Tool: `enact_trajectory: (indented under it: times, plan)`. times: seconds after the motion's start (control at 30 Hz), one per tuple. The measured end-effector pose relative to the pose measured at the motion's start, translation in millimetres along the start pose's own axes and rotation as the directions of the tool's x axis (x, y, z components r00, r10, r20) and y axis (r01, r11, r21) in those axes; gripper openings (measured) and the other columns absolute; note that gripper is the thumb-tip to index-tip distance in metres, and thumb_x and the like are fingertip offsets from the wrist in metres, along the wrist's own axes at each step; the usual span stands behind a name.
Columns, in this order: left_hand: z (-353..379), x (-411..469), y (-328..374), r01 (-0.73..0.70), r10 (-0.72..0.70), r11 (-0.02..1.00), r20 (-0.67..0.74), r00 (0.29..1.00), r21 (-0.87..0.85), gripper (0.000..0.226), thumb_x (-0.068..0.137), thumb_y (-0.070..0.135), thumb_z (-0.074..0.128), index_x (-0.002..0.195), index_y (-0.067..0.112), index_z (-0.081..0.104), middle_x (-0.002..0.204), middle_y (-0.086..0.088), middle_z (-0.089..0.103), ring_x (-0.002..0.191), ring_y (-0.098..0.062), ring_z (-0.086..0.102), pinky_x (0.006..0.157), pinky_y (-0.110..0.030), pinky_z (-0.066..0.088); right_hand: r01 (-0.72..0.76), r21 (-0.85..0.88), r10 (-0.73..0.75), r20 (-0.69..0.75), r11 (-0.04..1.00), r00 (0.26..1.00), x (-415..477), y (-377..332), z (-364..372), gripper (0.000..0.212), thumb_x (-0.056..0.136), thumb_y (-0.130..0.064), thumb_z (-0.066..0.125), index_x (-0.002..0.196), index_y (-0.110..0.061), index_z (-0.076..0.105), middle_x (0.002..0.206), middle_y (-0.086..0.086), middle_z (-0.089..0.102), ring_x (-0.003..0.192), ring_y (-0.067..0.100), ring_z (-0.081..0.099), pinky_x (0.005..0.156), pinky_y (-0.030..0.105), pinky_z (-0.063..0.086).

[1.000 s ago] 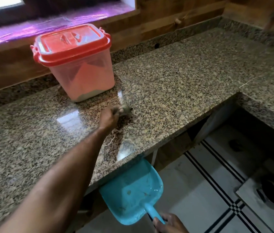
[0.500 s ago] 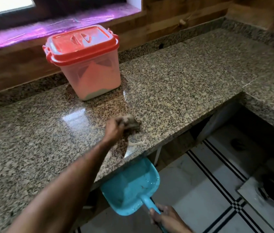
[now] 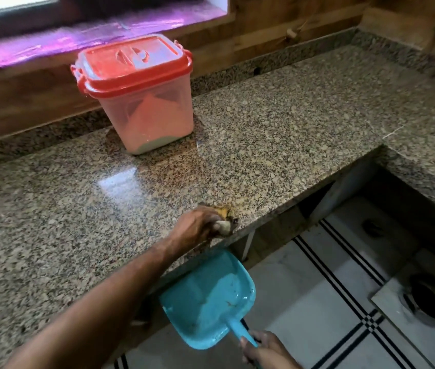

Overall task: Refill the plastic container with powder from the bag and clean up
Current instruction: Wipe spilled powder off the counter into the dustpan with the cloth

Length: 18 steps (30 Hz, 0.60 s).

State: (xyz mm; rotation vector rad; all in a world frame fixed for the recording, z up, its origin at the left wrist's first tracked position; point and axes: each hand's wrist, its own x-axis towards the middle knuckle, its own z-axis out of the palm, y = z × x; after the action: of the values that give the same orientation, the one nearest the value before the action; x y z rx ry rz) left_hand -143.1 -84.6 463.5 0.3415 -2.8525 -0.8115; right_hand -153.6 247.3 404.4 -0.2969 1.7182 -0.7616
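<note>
- Left hand (image 3: 196, 226), closed on a crumpled brownish cloth (image 3: 225, 221), sits at the front edge of the speckled granite table (image 3: 277, 134).
- Right hand (image 3: 265, 351) grips the handle of a turquoise plastic dustpan (image 3: 205, 296), held just below that edge; pale powder lies in it.
- Red-lidded translucent plastic container (image 3: 141, 102): shut, near back wall.
- Tip: keep pan lip tight under edge w/ short, slow wipes, so dust drops in, not on floor.

Both forearms are bare, with no sleeves, rings or watch.
</note>
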Motion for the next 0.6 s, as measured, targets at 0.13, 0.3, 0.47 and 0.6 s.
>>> enact_trajectory:
  times: [0.13,0.3,0.47,0.6]
  plan:
    - [-20,-25,-3,0.280,-0.306,0.916,-0.046,0.951,-0.286,0.020,0.101,0.023,0.059,0.109,0.013,0.075,0.104,-0.007,0.076,0.082,-0.013,0.072,0.072,-0.034,0.063,0.037,0.032,-0.039,0.060,0.999,0.997,-7,-17,4,0.027,0.089,-0.047,0.067,0.092,-0.021,0.074,0.072,-0.002,0.071,0.068,0.008,0.066,0.066,0.018,0.044]
    - [-61,-19,-17,0.403,-0.700,0.526,-0.112,0.705,-0.749,0.028,0.104,0.025,0.053,0.108,0.002,0.070,0.103,-0.016,0.073,0.096,-0.024,0.070,0.081,-0.039,0.059,0.084,0.067,-0.090,0.095,0.994,0.991,-8,-20,10,0.036,0.089,-0.049,0.068,0.099,-0.015,0.072,0.074,0.000,0.071,0.069,0.012,0.063,0.061,0.022,0.042]
    - [-57,-30,-43,0.502,-0.665,0.709,-0.233,0.709,-0.496,0.028,0.100,0.032,0.060,0.122,0.019,0.071,0.128,0.005,0.065,0.099,-0.007,0.064,0.075,-0.022,0.055,0.076,0.077,-0.084,0.109,0.994,0.990,-11,-16,17,0.033,0.088,-0.054,0.068,0.097,-0.023,0.073,0.079,0.000,0.074,0.073,0.013,0.066,0.066,0.022,0.044]
    - [-7,-33,-18,0.494,-0.498,0.865,-0.274,0.822,-0.090,0.029,0.101,0.032,0.058,0.126,0.023,0.069,0.139,0.002,0.060,0.112,-0.014,0.058,0.086,-0.024,0.053,0.041,0.051,-0.046,0.093,0.998,0.995,-9,-18,18,0.025,0.093,-0.047,0.066,0.101,-0.024,0.072,0.079,-0.001,0.075,0.073,0.008,0.068,0.066,0.018,0.045]
